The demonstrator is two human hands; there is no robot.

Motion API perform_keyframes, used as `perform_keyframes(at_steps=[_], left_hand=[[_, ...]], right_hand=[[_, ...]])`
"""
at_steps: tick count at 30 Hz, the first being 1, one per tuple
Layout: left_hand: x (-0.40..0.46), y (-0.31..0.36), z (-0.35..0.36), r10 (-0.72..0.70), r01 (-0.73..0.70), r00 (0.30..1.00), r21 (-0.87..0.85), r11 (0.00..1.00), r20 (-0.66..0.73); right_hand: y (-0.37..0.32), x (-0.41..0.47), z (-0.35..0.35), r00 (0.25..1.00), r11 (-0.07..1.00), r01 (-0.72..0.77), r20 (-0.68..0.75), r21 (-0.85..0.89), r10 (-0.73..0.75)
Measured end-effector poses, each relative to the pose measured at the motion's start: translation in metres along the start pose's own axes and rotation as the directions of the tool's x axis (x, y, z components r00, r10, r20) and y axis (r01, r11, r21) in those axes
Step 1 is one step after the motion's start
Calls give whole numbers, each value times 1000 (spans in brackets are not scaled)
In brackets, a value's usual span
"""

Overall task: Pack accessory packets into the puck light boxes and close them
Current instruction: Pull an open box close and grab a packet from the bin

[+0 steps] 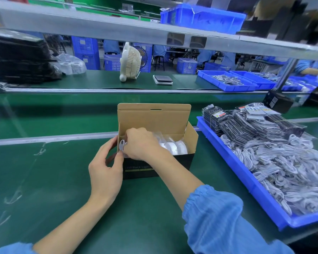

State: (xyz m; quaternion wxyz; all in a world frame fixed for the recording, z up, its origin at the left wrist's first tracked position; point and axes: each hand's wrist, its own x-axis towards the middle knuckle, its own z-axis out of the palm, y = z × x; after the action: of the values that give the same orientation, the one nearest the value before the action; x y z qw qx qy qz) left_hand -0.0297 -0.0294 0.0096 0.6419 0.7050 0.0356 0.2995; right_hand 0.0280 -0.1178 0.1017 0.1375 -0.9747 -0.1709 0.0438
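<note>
Open puck light box (pixel 157 167), clear cable pkt (pixel 122 145) at left end

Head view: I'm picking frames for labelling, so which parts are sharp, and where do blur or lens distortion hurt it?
Head view: box and both hands, left hand and right hand, are sharp; the shelf rail bows from wide-angle distortion; the upper right corner smears with blur; soft glare streaks the green mat.
</note>
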Motion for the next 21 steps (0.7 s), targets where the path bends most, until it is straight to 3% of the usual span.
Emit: perform_keyframes(at_steps=[2,4,6,7,10,12,15,21], left_hand=[[0,0,0,-3,3,1000,-12,1000,-3],[1,0,1,-15,15,1000,-28,1000,-4],[0,0,2,-39,39,999,-31,999,0],[1,-1,3,-65,65,998,-32,997,0],[8,0,12,-254,250,967,-121,961,-26],[19,5,17,-375,362,926,-183,914,-39],[28,8,23,-361,353,929,-100,930,-80],[31,10,21,-290,298,953,85,951,-89]], right_hand=[[8,-8,-10,994,994,105,-12,29,-105],[29,-23,-33,969,973,184,-189,142,-156],[70,-31,-65,900,964,163,-433,210,-58],[96,-30,-84,872,978,86,-490,191,19],[179,-1,-122,866,948,-318,-413,-23,280],[222,21,-121,869,864,-463,-296,-198,397],[252,30,-102,904,839,-428,-177,-337,389],[265,31,-97,930,857,-363,-204,-366,307]])
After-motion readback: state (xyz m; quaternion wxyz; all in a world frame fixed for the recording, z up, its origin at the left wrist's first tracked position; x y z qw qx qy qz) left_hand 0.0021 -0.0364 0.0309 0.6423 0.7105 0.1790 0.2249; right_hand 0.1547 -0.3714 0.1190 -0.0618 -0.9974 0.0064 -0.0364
